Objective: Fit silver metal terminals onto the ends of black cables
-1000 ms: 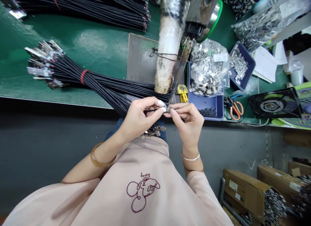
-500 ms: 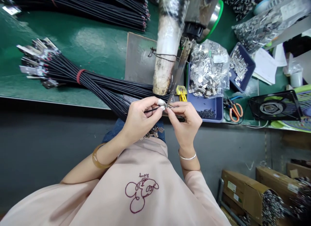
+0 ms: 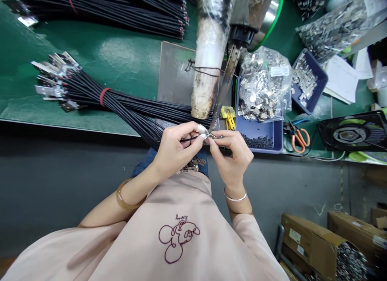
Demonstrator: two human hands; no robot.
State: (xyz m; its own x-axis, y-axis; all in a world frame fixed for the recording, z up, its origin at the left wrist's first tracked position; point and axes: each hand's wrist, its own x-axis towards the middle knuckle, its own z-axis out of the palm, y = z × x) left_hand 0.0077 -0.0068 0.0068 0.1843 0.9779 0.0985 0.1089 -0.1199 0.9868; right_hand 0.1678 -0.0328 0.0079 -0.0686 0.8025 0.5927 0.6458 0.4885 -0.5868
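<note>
My left hand (image 3: 173,148) pinches the end of a thin black wire (image 3: 190,139) between thumb and forefinger. My right hand (image 3: 231,152) pinches a small metal terminal (image 3: 211,135) right against that wire end, just under the tip of a soldering iron (image 3: 225,85). A bundle of black wires (image 3: 121,105) bound with a red band lies on the green bench to the left and runs down to my lap. Several finished terminals (image 3: 192,165) hang below my left hand.
A blue tray (image 3: 260,132) holds a clear bag of metal terminals (image 3: 263,85). Orange-handled scissors (image 3: 298,136) and a black fan (image 3: 352,132) lie to the right. More wire bundles (image 3: 121,9) lie at the back. Cardboard boxes (image 3: 314,240) stand on the floor at right.
My hands have stayed together at the iron tip, with only small finger shifts. The camera view has shifted slightly.
</note>
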